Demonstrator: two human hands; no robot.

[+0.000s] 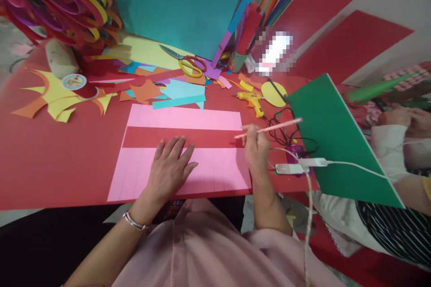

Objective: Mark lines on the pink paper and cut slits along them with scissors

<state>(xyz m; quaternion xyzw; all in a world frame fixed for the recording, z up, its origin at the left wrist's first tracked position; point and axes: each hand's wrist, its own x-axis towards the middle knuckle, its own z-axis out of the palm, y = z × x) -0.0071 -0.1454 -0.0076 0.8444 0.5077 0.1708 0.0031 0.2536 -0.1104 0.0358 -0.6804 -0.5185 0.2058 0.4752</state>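
Observation:
A pink sheet [208, 170] lies flat on the red table, marked with faint lines running from front to back. Across its upper half rests a red paper strip [215, 138]. My left hand [170, 168] is spread flat, its fingers on the strip and its palm over the pink sheet. In my right hand [256, 148] I grip a pink pencil [279, 126] between thumb and fingers. The pencil's tip points left, near the strip's right end; I cannot tell whether it touches the paper.
Behind the sheet lie paper scraps [180, 89], scissors [188, 63] and a yellow glue gun [251, 102]. On the right are a green board [340, 143], a white power strip [299, 166] with cables, and another person's hands [400, 116]. A thread spool [79, 85] lies at left.

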